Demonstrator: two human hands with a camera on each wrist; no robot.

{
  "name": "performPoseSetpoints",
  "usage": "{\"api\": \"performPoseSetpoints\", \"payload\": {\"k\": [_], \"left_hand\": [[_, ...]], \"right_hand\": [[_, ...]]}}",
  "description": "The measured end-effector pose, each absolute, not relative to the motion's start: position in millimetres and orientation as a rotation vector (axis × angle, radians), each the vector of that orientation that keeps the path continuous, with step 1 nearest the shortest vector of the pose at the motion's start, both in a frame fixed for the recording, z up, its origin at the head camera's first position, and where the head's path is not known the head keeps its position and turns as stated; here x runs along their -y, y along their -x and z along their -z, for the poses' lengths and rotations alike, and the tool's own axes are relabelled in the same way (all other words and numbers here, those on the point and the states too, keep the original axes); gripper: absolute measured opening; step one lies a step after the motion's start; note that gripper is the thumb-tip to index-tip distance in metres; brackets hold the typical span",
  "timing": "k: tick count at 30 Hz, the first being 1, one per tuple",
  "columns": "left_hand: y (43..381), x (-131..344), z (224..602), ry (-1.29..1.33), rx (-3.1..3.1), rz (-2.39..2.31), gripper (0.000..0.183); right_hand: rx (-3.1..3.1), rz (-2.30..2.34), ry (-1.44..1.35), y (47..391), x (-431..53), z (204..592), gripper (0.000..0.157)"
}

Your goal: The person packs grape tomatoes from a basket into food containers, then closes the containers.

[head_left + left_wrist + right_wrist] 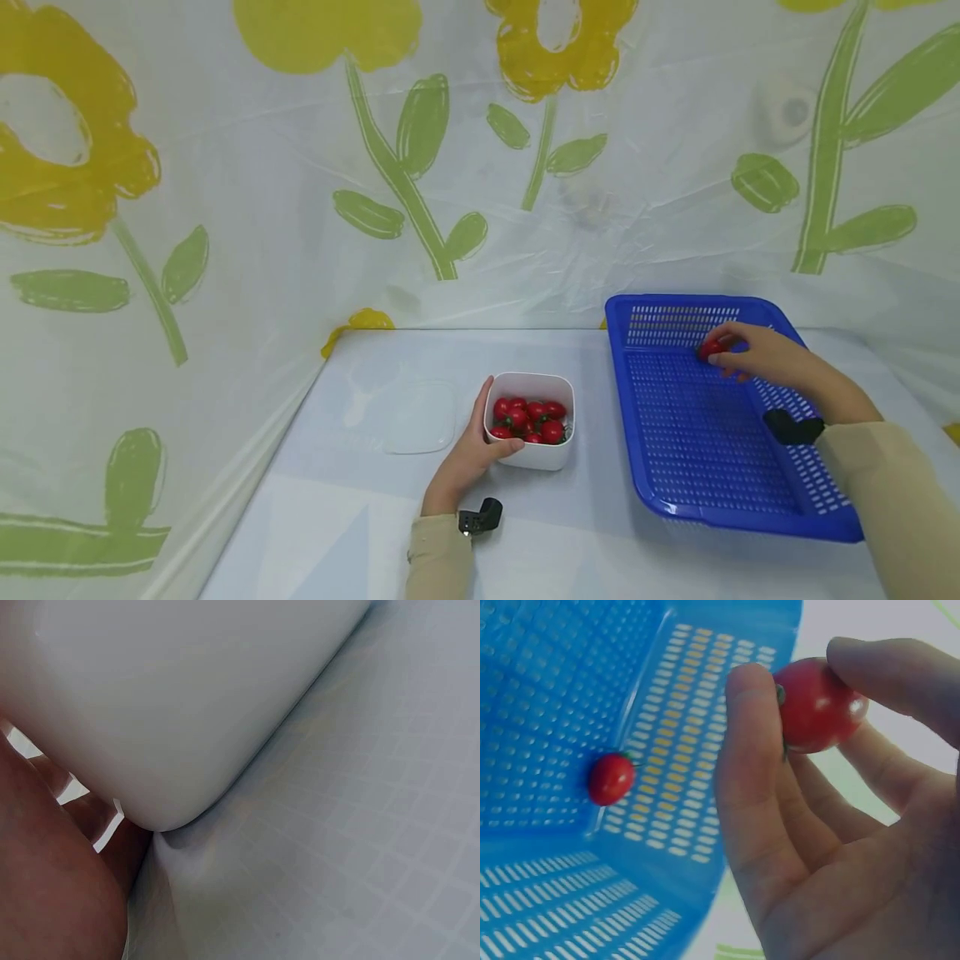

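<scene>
My right hand [757, 357] pinches a red cherry tomato [817, 705] between thumb and fingers, over the far end of a blue plastic basket [628, 433]. Down in that basket lies a second cherry tomato [612, 779], seen against the perforated wall in the right wrist view. With its thumb at the near rim and its fingers along the left side, my left hand [472, 457] holds a square white container [536, 458]. Several red cherry tomatoes [517, 418] fill the container's bottom. The left wrist view shows the container's smooth wall standing on the cloth.
A clear, rounded-square lid [420, 418] lies flat on the white table [330, 500], left of the container. Behind the table hangs a white curtain [262, 200] printed with yellow flowers and green leaves.
</scene>
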State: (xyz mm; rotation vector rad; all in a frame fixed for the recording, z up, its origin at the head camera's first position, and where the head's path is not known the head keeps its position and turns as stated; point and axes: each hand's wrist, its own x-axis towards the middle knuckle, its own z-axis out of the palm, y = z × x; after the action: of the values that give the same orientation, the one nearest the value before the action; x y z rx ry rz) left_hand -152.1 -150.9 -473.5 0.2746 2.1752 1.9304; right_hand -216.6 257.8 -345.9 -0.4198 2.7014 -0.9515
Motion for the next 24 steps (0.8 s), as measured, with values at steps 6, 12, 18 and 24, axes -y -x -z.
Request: {"api": "performPoseSetpoints", "payload": {"k": [6,12,18,24], "left_hand": [[154.7,149.0,477.7,-0.275,-2.186,-1.927,0.088],[155.4,148.4,478.4,-0.277,-2.175,-1.945,0.088],[152.2,150.3,478.5,-0.249,-2.177,-1.929,0.089],[152.1,151.5,479.0,-0.254,-2.180,-1.935,0.088]], "right_hand": [[-2.737,0.932,0.477,199.4,-242.6,338.0,0.032],[-2.796,0.896,0.549,179.7,-226.4,329.0,0.024],[-2.893,0.966,0.557,157.7,-209.5,326.2,0.028],[-2.938,1.105,0.613,140.1,-194.0,330.3,0.029]]}}
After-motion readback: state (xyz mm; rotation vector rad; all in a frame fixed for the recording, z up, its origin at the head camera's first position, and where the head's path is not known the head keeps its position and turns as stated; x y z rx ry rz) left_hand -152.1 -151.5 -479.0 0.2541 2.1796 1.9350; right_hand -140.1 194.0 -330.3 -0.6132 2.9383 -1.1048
